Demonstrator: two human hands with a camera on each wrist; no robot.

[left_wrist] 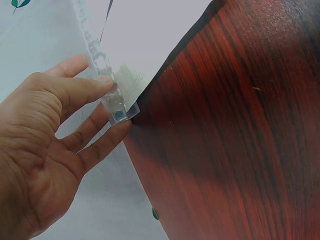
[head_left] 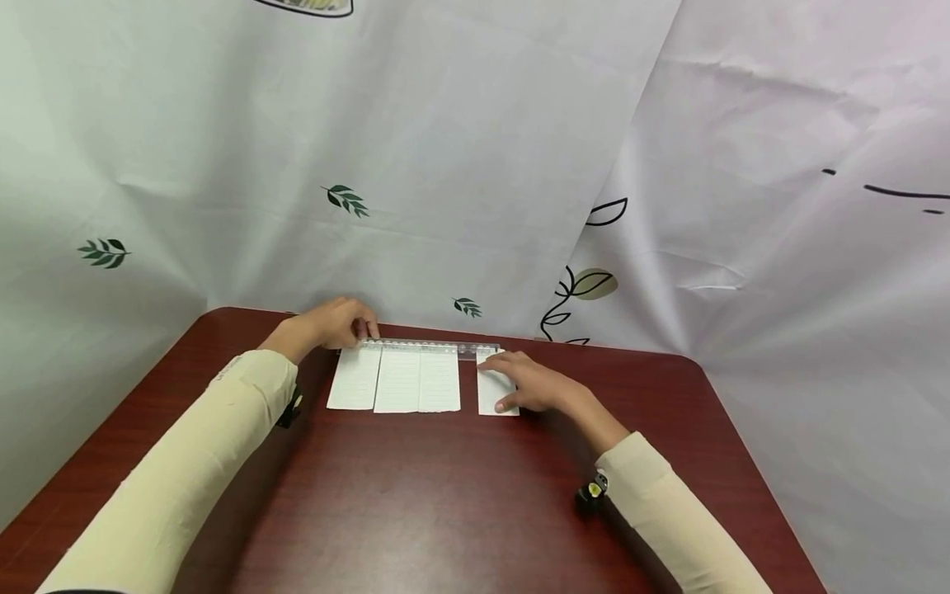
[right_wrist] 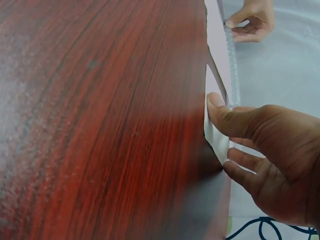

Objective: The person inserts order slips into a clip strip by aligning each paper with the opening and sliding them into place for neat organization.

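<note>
My left hand (head_left: pixel 340 322) pinches the left end of a clear plastic strip (left_wrist: pixel 116 102) with round bumps along it, thumb on top and fingers at its edge and end. The strip lies along the top edges of three white lined paper slips (head_left: pixel 397 384), side by side on the table. Set apart to their right is another white slip (head_left: pixel 490 394), partly hidden under my right hand (head_left: pixel 536 384). That hand's fingers are spread over it, with the thumb (right_wrist: pixel 220 107) touching the paper and other fingertips near its far side and corner.
The dark red wood-grain table (head_left: pixel 445 503) meets a white cloth backdrop (head_left: pixel 445 165) with leaf prints just behind the strip. A dark wrist device (head_left: pixel 590 493) is worn near the right sleeve, another (head_left: pixel 289 408) near the left.
</note>
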